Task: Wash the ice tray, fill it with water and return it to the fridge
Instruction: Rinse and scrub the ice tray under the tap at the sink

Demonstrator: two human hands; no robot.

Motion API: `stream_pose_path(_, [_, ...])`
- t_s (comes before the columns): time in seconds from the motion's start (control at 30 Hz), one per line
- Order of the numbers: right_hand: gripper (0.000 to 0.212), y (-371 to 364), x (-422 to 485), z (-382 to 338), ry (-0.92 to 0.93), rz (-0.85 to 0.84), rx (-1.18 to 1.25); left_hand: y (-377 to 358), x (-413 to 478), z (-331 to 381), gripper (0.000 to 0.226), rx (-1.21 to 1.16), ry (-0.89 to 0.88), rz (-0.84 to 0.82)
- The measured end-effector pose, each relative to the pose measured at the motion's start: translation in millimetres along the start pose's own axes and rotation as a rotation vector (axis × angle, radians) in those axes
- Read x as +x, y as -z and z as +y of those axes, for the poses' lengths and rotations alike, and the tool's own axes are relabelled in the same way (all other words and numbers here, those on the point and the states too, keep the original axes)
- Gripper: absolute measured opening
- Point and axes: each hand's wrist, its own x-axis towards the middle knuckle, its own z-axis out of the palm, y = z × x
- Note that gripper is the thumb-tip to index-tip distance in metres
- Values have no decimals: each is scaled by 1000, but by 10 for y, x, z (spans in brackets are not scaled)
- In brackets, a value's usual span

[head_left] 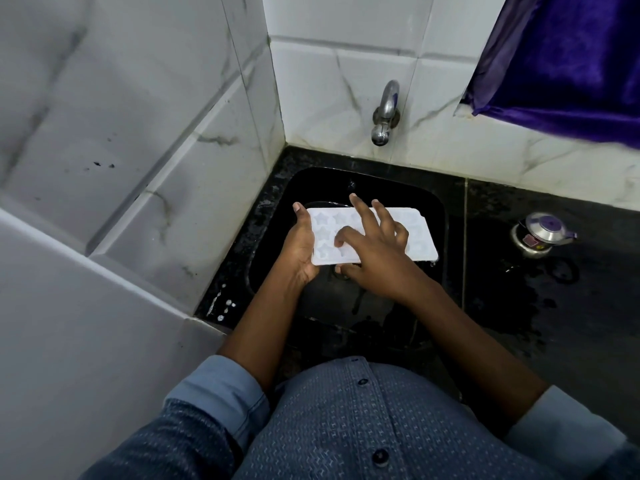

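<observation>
White tiled walls (pixel 138 133) meet a wet black counter (pixel 536 306), and a purple curtain (pixel 571 64) hangs at the far right. Over the black sink (pixel 311 181) a white ice tray (pixel 420 244) with star moulds is held level. The left hand (pixel 299 247) grips its left end, fingers curled round the edge. The right hand (pixel 377 254) rests on top, its fingers spread wide. A steel tap (pixel 386 112) juts from the far wall, and a small steel pot (pixel 540 233) stands on the right.

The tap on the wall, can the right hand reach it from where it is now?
Probably yes: the right hand rests on the ice tray, nothing stands between it and the tap, and the left hand holds the tray.
</observation>
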Motion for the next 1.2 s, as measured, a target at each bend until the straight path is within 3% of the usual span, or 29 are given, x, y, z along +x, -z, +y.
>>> stream_pose_path(0.23, [36,-25,73,-195,12,-87,-133,-57,-62,32,80,26,12,3])
stream_pose_path(0.4, [23,45,134,-232,0,-92,-130,-51,-47,1,72,13,14,-16])
stream_pose_path(0.6, [24,-35,139,-276,-14,-8,-229,-78,-42,56,72,43,-24,8])
stream_pose_path(0.83, [25,16,175,-261,-30,-88,-158,-91,-52,32,74,23,-12,10])
stream_pose_path(1.0, [28,-111,125,-277,-28,-32,-214,-76,-73,56,85,23,-27,36])
stream_pose_path(1.2, [26,-46,146,-244,-22,-67,-150,-69,-107,6,72,56,-5,72])
